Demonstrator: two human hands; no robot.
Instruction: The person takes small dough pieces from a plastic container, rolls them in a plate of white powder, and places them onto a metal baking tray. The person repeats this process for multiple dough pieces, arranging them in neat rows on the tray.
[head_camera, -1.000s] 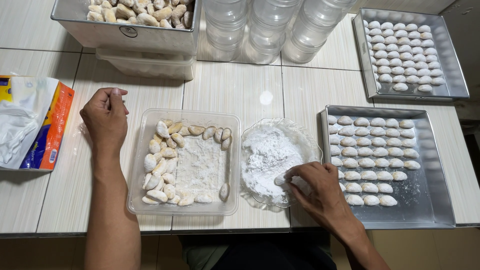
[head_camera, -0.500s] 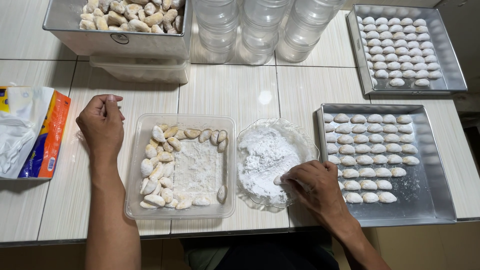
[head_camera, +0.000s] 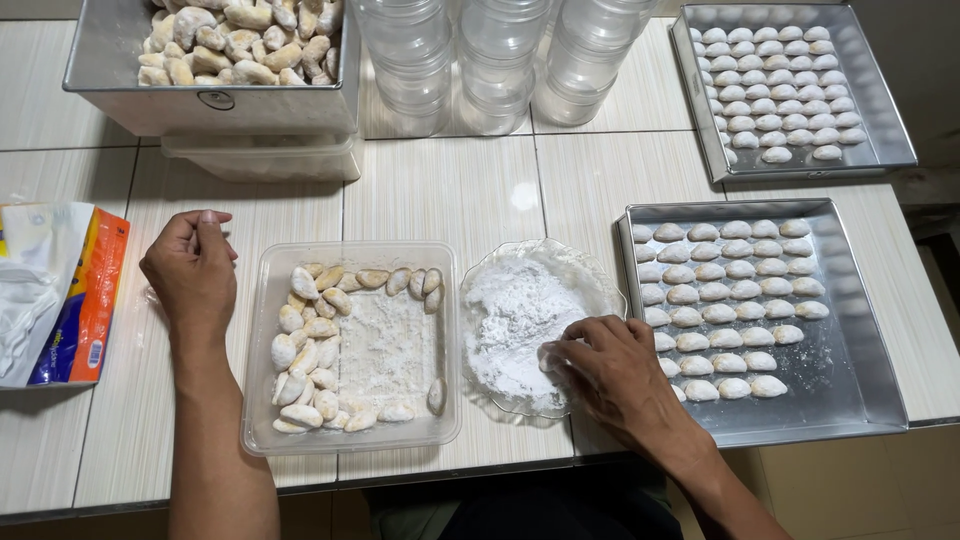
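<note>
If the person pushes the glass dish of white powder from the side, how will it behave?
The glass dish looks shallow and wide, so it would probably slide on the smooth tiled table rather than tip. Its loose white powder may spill over the low rim. The right hand resting in it would likely steady it.

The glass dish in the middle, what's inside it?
The glass dish holds a heap of white powder. The right hand dips its fingertips into it at the near side, hiding whatever they pinch there.
</note>
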